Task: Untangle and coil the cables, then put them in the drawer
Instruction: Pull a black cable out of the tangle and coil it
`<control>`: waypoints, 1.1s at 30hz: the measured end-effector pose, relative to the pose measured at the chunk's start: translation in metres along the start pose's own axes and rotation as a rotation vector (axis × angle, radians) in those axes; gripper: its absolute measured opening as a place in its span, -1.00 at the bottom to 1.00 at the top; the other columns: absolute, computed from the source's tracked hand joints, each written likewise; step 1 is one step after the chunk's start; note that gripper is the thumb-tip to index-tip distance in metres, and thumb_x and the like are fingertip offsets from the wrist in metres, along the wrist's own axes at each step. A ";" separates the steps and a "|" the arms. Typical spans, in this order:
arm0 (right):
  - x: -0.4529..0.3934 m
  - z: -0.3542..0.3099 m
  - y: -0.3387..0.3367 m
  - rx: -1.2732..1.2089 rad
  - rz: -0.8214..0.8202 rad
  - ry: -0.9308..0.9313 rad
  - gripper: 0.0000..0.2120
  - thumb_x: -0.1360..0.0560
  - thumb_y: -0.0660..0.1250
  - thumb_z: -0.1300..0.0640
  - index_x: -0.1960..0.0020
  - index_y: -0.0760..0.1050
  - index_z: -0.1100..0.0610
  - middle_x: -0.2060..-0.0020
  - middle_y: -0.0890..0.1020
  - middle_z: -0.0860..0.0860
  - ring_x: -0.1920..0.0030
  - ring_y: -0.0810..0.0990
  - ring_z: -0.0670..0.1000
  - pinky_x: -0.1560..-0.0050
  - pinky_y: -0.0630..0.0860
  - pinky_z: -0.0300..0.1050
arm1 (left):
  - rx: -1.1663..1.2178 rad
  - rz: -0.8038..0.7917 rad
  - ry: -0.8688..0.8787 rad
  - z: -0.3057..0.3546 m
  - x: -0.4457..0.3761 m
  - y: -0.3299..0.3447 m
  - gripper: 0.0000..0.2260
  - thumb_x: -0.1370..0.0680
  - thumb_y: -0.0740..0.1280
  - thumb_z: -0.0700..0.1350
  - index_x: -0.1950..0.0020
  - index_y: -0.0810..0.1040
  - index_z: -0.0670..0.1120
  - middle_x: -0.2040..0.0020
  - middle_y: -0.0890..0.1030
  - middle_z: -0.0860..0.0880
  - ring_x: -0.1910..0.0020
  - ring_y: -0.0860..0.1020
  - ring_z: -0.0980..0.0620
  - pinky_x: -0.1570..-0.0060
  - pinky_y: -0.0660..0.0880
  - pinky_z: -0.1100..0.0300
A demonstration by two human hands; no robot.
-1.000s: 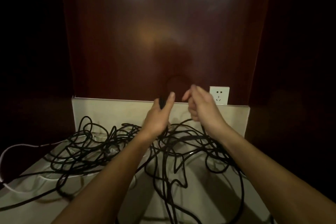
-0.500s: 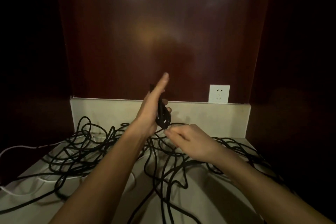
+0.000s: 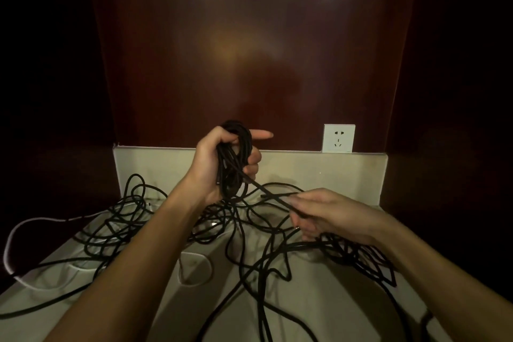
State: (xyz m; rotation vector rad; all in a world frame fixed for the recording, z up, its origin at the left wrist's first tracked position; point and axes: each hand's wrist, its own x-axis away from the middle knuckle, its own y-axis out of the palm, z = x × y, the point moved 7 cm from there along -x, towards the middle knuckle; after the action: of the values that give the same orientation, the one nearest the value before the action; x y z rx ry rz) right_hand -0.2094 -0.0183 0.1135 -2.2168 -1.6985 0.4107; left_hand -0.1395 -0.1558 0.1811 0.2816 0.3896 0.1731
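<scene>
The black cable [image 3: 236,233] lies in a loose tangle across the pale countertop [image 3: 319,311], its round, matte strands looping over one another from the left edge to the right. Part of it is already wound into a tight oval coil [image 3: 236,158], which you hold raised above the tangle in your left hand [image 3: 213,164]: fingers curled round the bundle, forefinger pointing out to the right. From the coil a single straight strand runs down and right into your right hand [image 3: 327,216], whose fingers pinch it just above the heap; that hand is blurred, so the finer grip is hard to read. A denser knot of loops sits under and right of your right wrist, close to the counter's right edge. A thin white cable [image 3: 16,233] arcs along the left side, hanging partly over the left edge. The counter is smooth and hemmed at the back by a low, pale upstand [image 3: 319,169]; above it rises a glossy dark red-brown panel [image 3: 249,50] with a square white wall socket [image 3: 338,138] sitting on the upstand's top line. Both sides beyond the counter are too dark to make out.
</scene>
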 end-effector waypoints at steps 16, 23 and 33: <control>-0.006 0.007 0.007 0.100 0.220 0.013 -0.68 -0.58 0.30 -0.08 0.21 0.48 0.14 0.46 0.38 -0.06 0.45 0.25 -0.08 0.42 0.22 -0.22 | 0.071 -0.007 0.087 -0.005 0.009 0.032 -0.65 -0.59 0.00 -0.18 -0.22 0.52 -0.18 0.34 0.53 -0.13 0.24 0.68 -0.23 0.04 0.63 -0.08; -0.004 -0.008 -0.029 -0.015 0.336 0.067 -0.85 -0.54 0.41 0.14 0.00 0.48 0.17 0.41 0.45 -0.02 0.47 0.36 -0.15 0.46 0.27 -0.29 | -0.540 -0.026 0.088 -0.008 0.009 0.016 -0.79 -0.54 0.17 -0.22 -0.05 0.58 -0.14 0.21 0.60 -0.15 0.02 0.67 -0.15 -0.04 0.60 -0.01; -0.017 -0.049 -0.040 0.060 0.509 -0.019 -0.79 -0.50 0.32 0.41 0.04 0.37 0.16 0.32 0.48 0.11 0.41 0.40 -0.05 0.37 0.30 -0.17 | -0.628 -0.084 -0.018 -0.036 0.020 0.033 -0.76 -0.65 0.12 -0.33 -0.29 0.35 -0.12 0.03 0.61 -0.21 0.28 0.67 0.04 0.26 0.57 0.21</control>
State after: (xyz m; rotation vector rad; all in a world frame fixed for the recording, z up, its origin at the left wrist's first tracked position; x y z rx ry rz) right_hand -0.2281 -0.0286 0.1751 -2.5888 -1.0923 0.5908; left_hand -0.1395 -0.1115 0.1519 -0.3514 0.3106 0.2012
